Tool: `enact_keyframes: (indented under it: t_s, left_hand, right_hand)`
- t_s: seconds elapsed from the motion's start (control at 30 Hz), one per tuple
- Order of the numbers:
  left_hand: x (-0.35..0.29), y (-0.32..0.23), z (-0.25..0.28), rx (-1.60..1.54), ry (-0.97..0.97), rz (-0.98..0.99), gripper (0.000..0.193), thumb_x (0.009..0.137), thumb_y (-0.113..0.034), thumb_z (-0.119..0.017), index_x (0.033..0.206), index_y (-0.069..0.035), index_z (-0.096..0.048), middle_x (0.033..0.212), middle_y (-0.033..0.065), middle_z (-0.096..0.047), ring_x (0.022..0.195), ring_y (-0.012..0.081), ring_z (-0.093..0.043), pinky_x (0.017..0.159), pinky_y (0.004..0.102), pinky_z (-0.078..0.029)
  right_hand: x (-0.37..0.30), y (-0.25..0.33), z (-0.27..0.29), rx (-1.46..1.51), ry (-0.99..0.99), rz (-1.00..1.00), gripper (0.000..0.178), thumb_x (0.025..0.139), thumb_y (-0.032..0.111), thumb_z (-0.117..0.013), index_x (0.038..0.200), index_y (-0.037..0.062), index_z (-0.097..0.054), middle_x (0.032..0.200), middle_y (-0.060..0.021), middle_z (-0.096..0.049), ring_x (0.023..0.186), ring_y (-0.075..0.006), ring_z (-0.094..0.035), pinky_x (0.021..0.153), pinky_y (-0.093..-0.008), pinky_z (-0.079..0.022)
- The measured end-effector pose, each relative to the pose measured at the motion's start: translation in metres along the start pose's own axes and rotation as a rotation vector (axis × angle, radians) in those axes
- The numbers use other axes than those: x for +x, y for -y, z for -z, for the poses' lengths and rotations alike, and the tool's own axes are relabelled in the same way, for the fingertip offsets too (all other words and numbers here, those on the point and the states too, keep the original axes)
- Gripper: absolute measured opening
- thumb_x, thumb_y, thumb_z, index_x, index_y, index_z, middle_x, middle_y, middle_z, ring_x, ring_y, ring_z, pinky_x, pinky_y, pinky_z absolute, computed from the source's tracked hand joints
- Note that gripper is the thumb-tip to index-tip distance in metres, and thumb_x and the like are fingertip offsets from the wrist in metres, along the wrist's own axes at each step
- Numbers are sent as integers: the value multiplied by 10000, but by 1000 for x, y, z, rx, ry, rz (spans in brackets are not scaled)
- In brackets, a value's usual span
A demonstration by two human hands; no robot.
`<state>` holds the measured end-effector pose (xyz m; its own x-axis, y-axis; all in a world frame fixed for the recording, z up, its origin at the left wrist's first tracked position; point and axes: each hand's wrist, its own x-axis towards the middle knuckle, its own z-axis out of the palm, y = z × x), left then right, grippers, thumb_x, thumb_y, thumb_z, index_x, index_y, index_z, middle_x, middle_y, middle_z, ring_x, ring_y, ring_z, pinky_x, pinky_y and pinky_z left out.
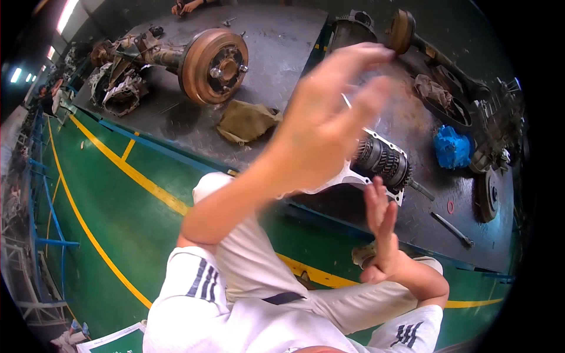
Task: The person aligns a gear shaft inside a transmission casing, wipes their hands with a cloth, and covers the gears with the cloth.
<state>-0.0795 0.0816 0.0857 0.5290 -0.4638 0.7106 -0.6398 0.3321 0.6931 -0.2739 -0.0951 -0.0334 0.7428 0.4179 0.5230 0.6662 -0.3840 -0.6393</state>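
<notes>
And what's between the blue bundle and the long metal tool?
In the head view, a small red ring lies between the blue bundle and the long metal tool.

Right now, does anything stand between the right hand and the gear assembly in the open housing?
Nothing loose visibly does: the gear assembly lies exposed, with only the near rim of the pale housing between it and the right hand. The left hand partly hides the housing.

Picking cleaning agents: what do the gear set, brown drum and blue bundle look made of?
Gear set: probably steel; dark metal with a dull sheen on the toothed rings.
Brown drum: likely cast iron or steel; matte, rust-coloured surface.
Blue bundle: cloth or plastic sheet, can't tell; crumpled folds.
</notes>
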Motion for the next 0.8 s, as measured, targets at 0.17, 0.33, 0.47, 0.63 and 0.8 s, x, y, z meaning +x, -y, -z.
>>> enact_keyframes:
  t_s: [0.17, 0.33, 0.47, 0.63, 0.8]
  left_hand:
    - [-57, 82, 103, 1026, 65, 510, 257, 999, -251, -677, 1014, -7, -758, 936, 213, -755, 869, 408, -727, 817, 439, -576]
    - [-96, 139, 147, 985, 491, 771, 470, 880, -262, -825, 1247, -32, -641, 1358, 160, -609, 1299, 375, -557, 1069, 448, -496]
    - [-98, 171, 164, 971, 487, 687, 308, 893, -122, -769, 1184, -49, -698, 1202, 177, -705, 1177, 396, -646, 1006, 460, -524]
    - [-82, 146, 167, 802, -21, 523, 188, 973, -93, -695, 1126, 15, -694, 973, 142, -744, 928, 224, -700, 870, 348, -537]
    - [-41, 64, 152, 177, -246, 566, 182, 1057, -167, -700, 1122, 1, -719, 1004, -22, -681, 945, 68, -600, 865, 224, -477]
  right_hand:
    - [-27, 1, 49, -199, -374, -168, 1158, 966, 763, -513, 1705, -6, -60, 1643, -347, -382, 1587, -473, -289, 1285, -591, -168]
    - [-50, 2, 61, -366, -616, -198, 858, 1060, 658, -414, 1597, -5, -323, 1411, -298, -639, 1437, -438, -517, 1240, -564, -295]
    - [-56, -2, 65, -324, -612, -203, 809, 1048, 717, -404, 1503, 51, -465, 1435, -268, -619, 1391, -376, -586, 1211, -514, -371]
    - [-49, 2, 63, -220, -531, -207, 613, 1090, 531, -414, 1355, -2, -561, 1246, -241, -710, 1272, -363, -602, 1094, -503, -479]
    - [-34, 17, 64, -184, -402, -126, 571, 1078, 445, -496, 1381, -37, -534, 1276, -259, -707, 1218, -364, -631, 1069, -489, -495]
